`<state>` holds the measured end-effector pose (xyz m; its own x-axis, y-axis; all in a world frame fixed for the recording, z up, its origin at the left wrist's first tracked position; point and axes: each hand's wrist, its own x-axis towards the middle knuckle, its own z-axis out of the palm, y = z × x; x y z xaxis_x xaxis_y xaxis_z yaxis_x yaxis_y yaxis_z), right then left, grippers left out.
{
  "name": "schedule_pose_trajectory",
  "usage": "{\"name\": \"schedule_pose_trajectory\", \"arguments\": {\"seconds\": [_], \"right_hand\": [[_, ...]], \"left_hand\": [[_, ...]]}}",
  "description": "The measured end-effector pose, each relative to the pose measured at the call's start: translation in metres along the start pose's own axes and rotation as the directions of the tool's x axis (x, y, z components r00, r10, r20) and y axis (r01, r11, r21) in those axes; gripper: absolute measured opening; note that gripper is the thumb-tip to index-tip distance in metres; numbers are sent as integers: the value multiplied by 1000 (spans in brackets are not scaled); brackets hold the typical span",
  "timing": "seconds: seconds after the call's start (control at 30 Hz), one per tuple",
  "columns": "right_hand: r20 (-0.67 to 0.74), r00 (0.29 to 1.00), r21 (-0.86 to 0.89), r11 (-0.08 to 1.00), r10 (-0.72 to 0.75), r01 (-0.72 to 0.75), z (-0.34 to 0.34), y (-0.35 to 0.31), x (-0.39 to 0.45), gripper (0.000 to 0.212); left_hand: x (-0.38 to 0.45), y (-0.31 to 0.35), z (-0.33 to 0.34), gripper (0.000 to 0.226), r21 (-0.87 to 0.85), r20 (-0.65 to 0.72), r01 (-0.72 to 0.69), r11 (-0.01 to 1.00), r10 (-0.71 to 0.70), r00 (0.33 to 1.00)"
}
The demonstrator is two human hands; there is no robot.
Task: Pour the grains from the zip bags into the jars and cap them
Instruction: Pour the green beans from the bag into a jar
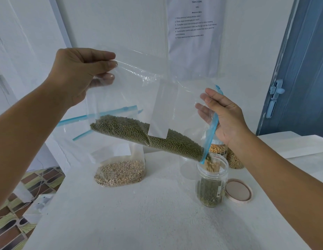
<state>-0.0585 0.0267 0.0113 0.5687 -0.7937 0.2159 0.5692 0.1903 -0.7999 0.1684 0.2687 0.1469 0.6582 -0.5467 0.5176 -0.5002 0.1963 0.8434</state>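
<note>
The left hand (75, 74) pinches the raised bottom corner of the zip bag (139, 109); the right hand (224, 116) holds its blue zip mouth, grip curled on the plastic. Below that right grip, green grains (139, 130) stream into the open jar (211, 179) on the desk (139, 213), its lid (238, 190) just beside. Keeping the spout low over the rim and lifting the far corner slowly should prevent spills.

The near half of the white table top (139, 222) lay bare, giving open passage. Further back stood an open clear plastic jar half full of green beans (211, 186), a round beige lid (238, 190) just right of it, a clear zip bag of pale grains (120, 171) to the left, and two filled jars (233, 159) behind.
</note>
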Motion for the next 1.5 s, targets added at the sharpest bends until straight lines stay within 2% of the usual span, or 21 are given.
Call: {"name": "schedule_pose_trajectory", "arguments": {"seconds": [1.5], "right_hand": [[0,1000,14,1000,3,-3,-2,2,2,27]], "left_hand": [[2,-3,2,23,-9,28,-9,1000,9,1000]]}}
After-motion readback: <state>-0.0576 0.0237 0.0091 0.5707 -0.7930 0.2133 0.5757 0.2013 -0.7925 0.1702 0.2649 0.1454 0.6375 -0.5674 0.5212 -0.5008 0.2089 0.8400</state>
